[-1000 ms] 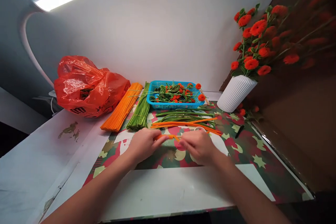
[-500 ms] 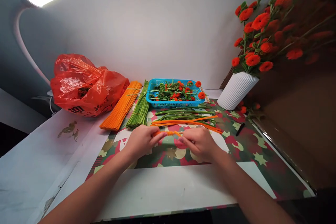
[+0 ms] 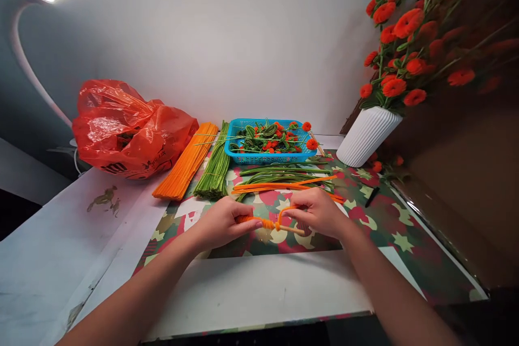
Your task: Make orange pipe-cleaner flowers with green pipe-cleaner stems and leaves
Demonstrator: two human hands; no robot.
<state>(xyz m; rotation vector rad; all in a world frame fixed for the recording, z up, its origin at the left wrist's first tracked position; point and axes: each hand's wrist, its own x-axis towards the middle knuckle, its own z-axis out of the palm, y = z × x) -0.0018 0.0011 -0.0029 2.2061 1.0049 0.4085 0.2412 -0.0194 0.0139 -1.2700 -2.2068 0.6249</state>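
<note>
Closed around a thin wooden stick (image 3: 293, 230) is my left hand (image 3: 222, 223). An orange pipe cleaner (image 3: 268, 224) is coiled along the stick, from my left fingers towards its bare right end. My right hand (image 3: 318, 211) pinches the loose end of this pipe cleaner, which bends up in a loop off the stick. Just behind my hands lie loose orange pipe cleaners (image 3: 267, 187) and green pipe cleaners (image 3: 279, 174). The stick's left end is hidden in my left hand.
A blue basket (image 3: 271, 159) holds orange flowers and green leaves. Left of it lie a green bundle (image 3: 213, 175) and an orange bundle (image 3: 186, 165), beside a red plastic bag (image 3: 133, 135). A white vase (image 3: 367, 138) of orange flowers leans at right. A white board (image 3: 259, 292) lies in front.
My right hand has risen slightly, drawing the pipe cleaner's end up off the stick. The stick's bare right end now shows. The view has shifted a little.
</note>
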